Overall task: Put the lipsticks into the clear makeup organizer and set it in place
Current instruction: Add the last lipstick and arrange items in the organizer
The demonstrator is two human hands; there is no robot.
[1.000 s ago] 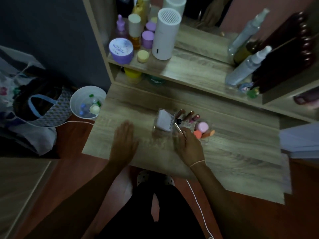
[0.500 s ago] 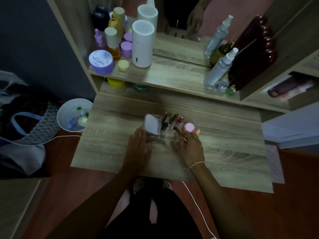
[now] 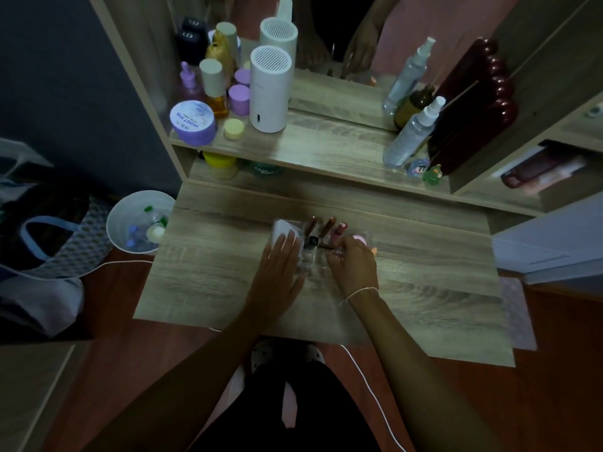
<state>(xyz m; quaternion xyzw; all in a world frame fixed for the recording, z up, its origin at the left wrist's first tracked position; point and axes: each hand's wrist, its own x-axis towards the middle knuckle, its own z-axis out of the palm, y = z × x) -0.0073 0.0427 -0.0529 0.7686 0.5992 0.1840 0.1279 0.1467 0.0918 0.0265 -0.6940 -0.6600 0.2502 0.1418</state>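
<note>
The clear makeup organizer [image 3: 313, 259] stands in the middle of the wooden desk [image 3: 424, 282]. Three lipsticks [image 3: 328, 227] lean upright in its back compartments, next to a white compact [image 3: 281, 230] and a pink round sponge [image 3: 359, 239]. My left hand [image 3: 277, 272] lies flat against the organizer's left side, fingers over the compact. My right hand [image 3: 354, 267] grips the organizer's right side, covering part of it. A thin dark stick lies across the organizer between my hands.
The shelf [image 3: 326, 151] behind holds a white cylinder device [image 3: 269, 89], purple jars [image 3: 194, 122], bottles and spray bottles [image 3: 411, 135]. A mirror stands behind it. A white bin [image 3: 138, 220] and bags sit on the floor to the left. A white cable hangs below the desk.
My left hand slid right from the bare desk onto the organizer's left side. My right hand stayed at the right side. The view shifted so the shelf shows more.
</note>
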